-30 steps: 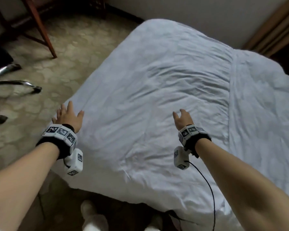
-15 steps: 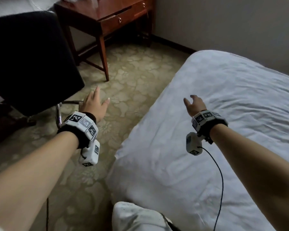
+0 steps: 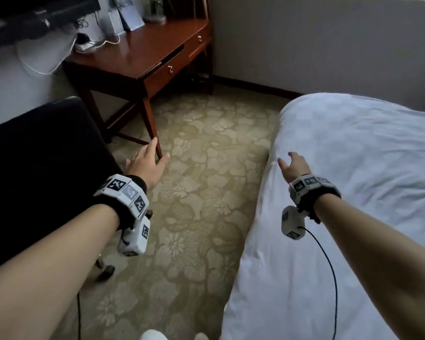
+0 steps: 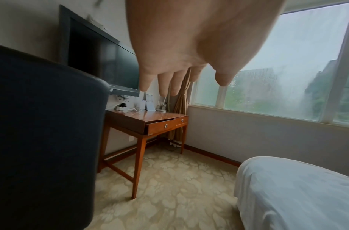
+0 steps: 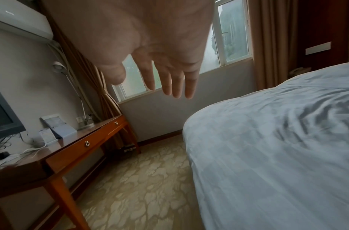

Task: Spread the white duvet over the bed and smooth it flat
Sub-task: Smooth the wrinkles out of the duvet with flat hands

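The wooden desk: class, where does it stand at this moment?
In the head view the wooden desk stands at the upper left against the wall, across the patterned carpet from the bed.

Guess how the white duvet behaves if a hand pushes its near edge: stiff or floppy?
Likely floppy: the white duvet drapes over the bed's corner and shows soft creases, clearest in the right wrist view. A push would probably bunch it, not slide it whole. It looks puffy, so probably light for its bulk.
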A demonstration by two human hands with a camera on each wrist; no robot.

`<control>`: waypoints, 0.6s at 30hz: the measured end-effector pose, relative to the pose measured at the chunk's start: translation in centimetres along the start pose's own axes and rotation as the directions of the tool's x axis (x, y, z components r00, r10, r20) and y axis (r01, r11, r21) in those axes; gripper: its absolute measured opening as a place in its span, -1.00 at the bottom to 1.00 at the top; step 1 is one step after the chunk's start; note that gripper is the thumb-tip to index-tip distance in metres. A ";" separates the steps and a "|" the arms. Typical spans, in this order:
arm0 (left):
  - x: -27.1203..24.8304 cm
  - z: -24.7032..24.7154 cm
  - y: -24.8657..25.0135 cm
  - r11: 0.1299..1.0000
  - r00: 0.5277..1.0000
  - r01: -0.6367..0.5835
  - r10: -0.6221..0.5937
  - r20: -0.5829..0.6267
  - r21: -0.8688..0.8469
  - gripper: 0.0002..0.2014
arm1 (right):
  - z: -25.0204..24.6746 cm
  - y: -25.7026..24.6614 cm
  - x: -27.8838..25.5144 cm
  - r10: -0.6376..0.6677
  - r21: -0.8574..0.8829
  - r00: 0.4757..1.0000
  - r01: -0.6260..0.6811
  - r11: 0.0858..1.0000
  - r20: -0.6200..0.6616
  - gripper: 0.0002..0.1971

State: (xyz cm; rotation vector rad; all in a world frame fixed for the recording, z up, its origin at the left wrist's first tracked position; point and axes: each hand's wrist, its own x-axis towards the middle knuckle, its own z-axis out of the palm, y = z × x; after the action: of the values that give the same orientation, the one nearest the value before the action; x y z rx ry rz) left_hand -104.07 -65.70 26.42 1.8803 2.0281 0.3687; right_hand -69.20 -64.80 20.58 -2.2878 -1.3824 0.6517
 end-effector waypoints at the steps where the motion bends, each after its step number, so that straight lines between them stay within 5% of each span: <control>1: 2.5 0.0 0.3 1.000 1.000 -0.030 0.030 0.009 -0.009 -0.40 | -0.1 -0.8 1.3 0.003 0.007 1.000 -0.003 1.000 -0.026 -0.44; 7: 17.3 2.6 4.4 0.972 0.964 -0.233 0.232 0.130 -0.003 -0.41 | -0.8 -1.3 8.5 0.142 -0.009 0.980 -0.145 0.989 -0.136 -0.44; 13: 31.5 3.7 11.6 0.906 0.884 -0.423 0.412 0.223 0.002 -0.41 | -3.2 0.6 13.3 0.442 0.049 0.856 -0.446 0.894 -0.268 -0.44; 18: 39.1 7.6 21.1 0.797 0.746 -0.601 0.586 0.317 -0.062 -0.41 | -4.5 2.0 15.8 0.558 0.142 0.759 -0.545 0.826 -0.336 -0.42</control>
State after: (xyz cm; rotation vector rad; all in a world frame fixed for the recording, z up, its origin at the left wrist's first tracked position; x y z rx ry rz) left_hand -84.07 -25.33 25.34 2.4077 1.1930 0.1482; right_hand -58.82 -51.95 20.22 -2.6270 -0.5041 0.3685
